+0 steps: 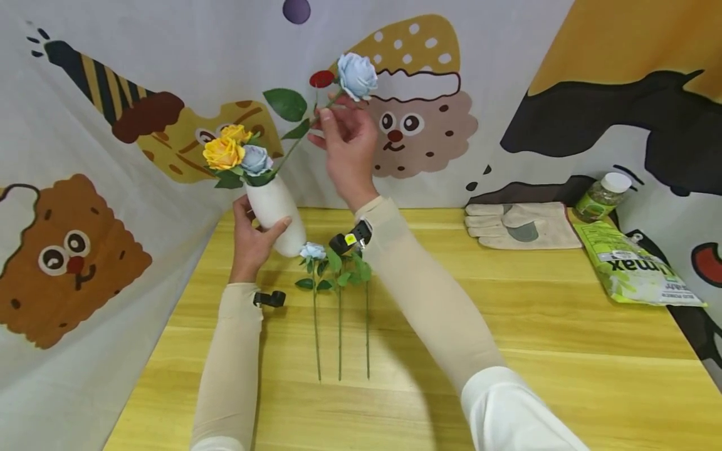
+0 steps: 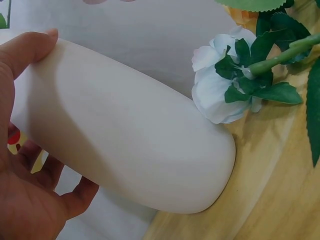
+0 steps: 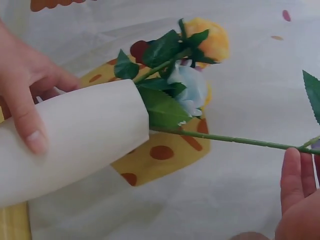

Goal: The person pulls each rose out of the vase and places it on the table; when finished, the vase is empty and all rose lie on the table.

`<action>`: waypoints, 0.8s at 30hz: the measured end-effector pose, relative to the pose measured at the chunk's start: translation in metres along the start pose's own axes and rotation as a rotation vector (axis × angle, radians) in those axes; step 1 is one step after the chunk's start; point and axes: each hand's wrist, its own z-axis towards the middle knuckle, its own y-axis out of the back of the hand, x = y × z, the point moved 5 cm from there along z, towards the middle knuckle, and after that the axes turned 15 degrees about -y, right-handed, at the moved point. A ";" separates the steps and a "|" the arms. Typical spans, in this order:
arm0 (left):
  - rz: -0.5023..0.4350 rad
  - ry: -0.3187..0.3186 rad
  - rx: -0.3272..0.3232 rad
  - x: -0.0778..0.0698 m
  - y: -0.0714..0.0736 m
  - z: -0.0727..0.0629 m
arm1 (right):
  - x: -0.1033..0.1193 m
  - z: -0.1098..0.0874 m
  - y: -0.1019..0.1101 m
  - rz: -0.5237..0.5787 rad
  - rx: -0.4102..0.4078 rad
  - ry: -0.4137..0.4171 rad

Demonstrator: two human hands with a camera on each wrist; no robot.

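Observation:
My left hand (image 1: 252, 235) grips a tilted white vase (image 1: 276, 212) near its base; the vase (image 2: 125, 135) rests on the wooden table (image 1: 507, 326). Yellow roses (image 1: 225, 149) and a pale blue rose (image 1: 256, 159) stand in its mouth. My right hand (image 1: 345, 143) pinches the upper stem of another pale blue rose (image 1: 356, 75), raised in front of the backdrop. Its green stem (image 3: 225, 140) slants down into the vase mouth (image 3: 142, 125). A loose blue rose (image 2: 220, 85) lies on the table against the vase's base.
Three loose flower stems (image 1: 340, 326) lie on the table between my forearms. A work glove (image 1: 516, 225), a small jar (image 1: 602, 195) and a green bag (image 1: 634, 266) sit at the back right. A cartoon-printed cloth backdrop (image 1: 84, 156) walls the table.

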 end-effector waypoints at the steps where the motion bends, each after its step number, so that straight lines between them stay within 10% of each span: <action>1: -0.001 -0.001 -0.002 0.000 0.000 0.000 | 0.002 -0.002 0.003 0.012 -0.009 0.017; 12: -0.015 -0.008 -0.005 -0.003 0.000 -0.002 | 0.005 -0.023 0.040 0.189 -0.211 0.101; 24: -0.022 -0.004 -0.005 -0.002 -0.001 -0.002 | -0.023 -0.050 0.095 0.207 -0.378 -0.029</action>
